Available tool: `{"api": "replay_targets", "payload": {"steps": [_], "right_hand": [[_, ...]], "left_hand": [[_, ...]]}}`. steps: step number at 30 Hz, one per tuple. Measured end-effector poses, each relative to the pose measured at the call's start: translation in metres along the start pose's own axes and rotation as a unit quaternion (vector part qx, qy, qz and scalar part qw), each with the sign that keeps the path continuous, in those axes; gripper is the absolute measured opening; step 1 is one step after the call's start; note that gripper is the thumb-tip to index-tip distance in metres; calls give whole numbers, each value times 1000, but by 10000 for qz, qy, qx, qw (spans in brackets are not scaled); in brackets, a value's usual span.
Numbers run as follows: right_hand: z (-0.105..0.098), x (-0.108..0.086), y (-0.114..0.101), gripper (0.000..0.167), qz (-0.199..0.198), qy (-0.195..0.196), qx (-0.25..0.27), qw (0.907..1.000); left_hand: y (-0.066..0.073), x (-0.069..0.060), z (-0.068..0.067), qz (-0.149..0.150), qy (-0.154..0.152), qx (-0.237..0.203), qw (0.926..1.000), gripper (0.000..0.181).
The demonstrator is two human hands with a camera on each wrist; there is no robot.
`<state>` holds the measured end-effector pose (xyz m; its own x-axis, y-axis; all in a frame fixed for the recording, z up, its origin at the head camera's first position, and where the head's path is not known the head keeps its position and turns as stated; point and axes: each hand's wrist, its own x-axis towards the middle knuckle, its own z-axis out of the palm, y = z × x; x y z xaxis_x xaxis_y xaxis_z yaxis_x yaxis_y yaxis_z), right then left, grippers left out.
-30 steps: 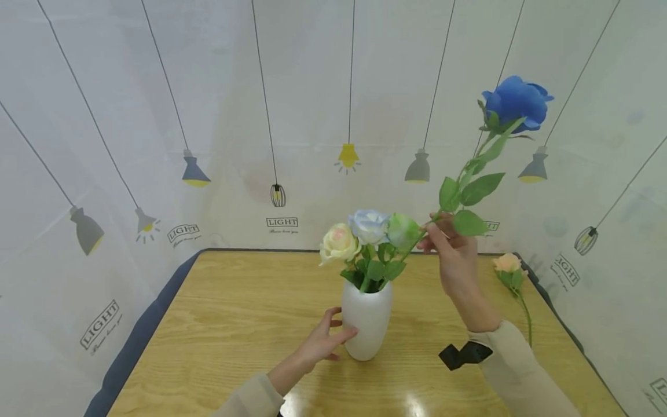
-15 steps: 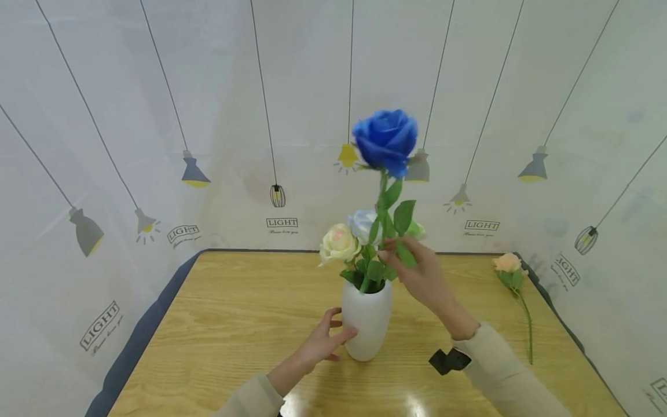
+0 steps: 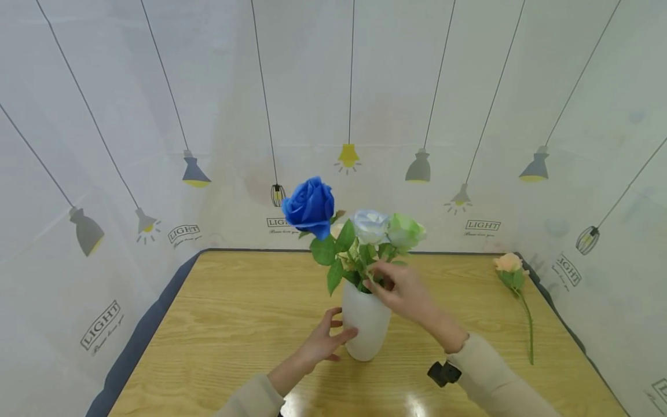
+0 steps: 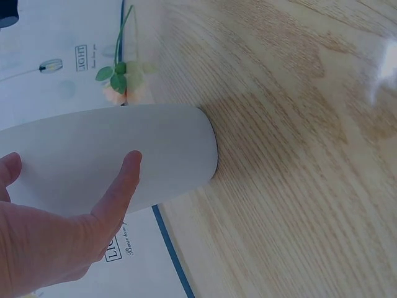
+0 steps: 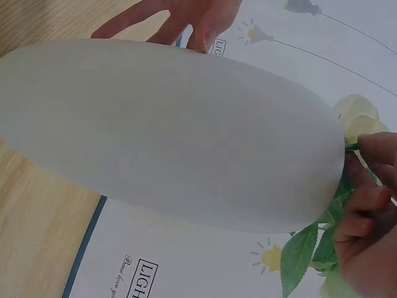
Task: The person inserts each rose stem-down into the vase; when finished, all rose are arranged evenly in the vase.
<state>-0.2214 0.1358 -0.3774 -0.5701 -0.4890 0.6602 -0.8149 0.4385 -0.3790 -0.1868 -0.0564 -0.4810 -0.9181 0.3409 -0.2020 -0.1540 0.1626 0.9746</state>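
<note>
A white vase (image 3: pixel 366 324) stands upright on the wooden table. My left hand (image 3: pixel 319 341) holds its left side, thumb across the front and fingers spread toward the back; the left wrist view shows the thumb (image 4: pixel 121 183) lying on the white wall. At the vase's mouth my right hand (image 3: pixel 403 289) pinches the stem of a blue rose (image 3: pixel 311 205), whose bloom leans out to the left. Inside the vase are a pale blue rose (image 3: pixel 370 226), a green-white rose (image 3: pixel 405 230) and a cream rose mostly hidden behind the blue one. The stem's lower end is out of sight.
A peach rose (image 3: pixel 508 264) lies on the table (image 3: pixel 234 324) at the far right, its stem toward me. Behind the table hangs a pale cloth (image 3: pixel 229 116) printed with lamps. A black wrist device (image 3: pixel 444 373) sits on the right wrist.
My right hand has brought the blue rose from the upper right over to the vase and lowered its stem to the mouth. The bloom now tilts left. The left hand stays on the vase.
</note>
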Motion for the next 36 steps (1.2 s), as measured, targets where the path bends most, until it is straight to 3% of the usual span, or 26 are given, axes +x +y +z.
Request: {"api": "replay_targets", "payload": {"steps": [4, 10, 18, 21, 24, 29, 36], "right_hand": [[3, -5, 0, 10, 204, -370, -147, 9990], [2, -7, -2, 9, 266, -582, -401, 9971], [-14, -5, 1, 15, 378, -1230, 239, 9914], [-23, 0, 0, 16, 305, -1049, 554, 9925], [-31, 8, -8, 18, 281, -617, 759, 9948], [-44, 30, -40, 17, 391, 17, 1078, 9934], [-41, 55, -67, 10, 595, -196, 1269, 9899]], "left_hand": [[1, 0, 1, -36, 23, 19, 10000, 76], [2, -1, 1, 27, 44, 39, 10000, 76], [1, -1, 1, -4, 15, -15, 10000, 76], [1, -1, 1, 17, 1, -16, 10000, 76], [1, -1, 1, 28, -2, 5, 10000, 76], [2, -1, 1, -17, 26, 67, 10000, 75], [2, -2, 1, -29, 8, 49, 10000, 74]]}}
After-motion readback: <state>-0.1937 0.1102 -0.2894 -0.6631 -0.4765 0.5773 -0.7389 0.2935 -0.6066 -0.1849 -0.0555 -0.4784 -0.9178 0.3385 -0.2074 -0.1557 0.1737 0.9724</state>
